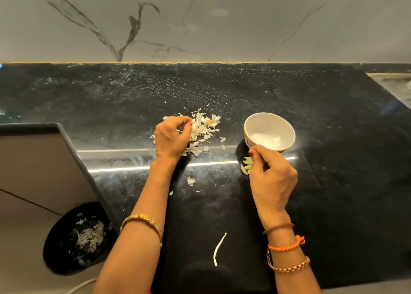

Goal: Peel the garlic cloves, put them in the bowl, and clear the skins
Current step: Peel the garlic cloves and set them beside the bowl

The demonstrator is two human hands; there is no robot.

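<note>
Near you, your right hand (pixel 270 171) has its fingers curled around peeled garlic cloves (pixel 247 168), just beside the bowl (pixel 270 132), probably to drop them in. Farther, your left hand (pixel 172 138) pinches the skins (pixel 205 127), probably gathering them.

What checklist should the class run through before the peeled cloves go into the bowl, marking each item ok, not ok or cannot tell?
1. Peeled cloves secure in the right hand: ok, its grip is curled round them.
2. Bowl upright and close to that hand: ok.
3. Bowl ready to take cloves: cannot tell, glare hides its bottom.
4. Skins cleared from the counter: not ok, a pile of skins lies beside the left hand.
5. Left hand free: not ok, its fingers pinch at the pile.
6. Bin for skins in place: ok, below the counter's left edge with skins already in it.
</note>
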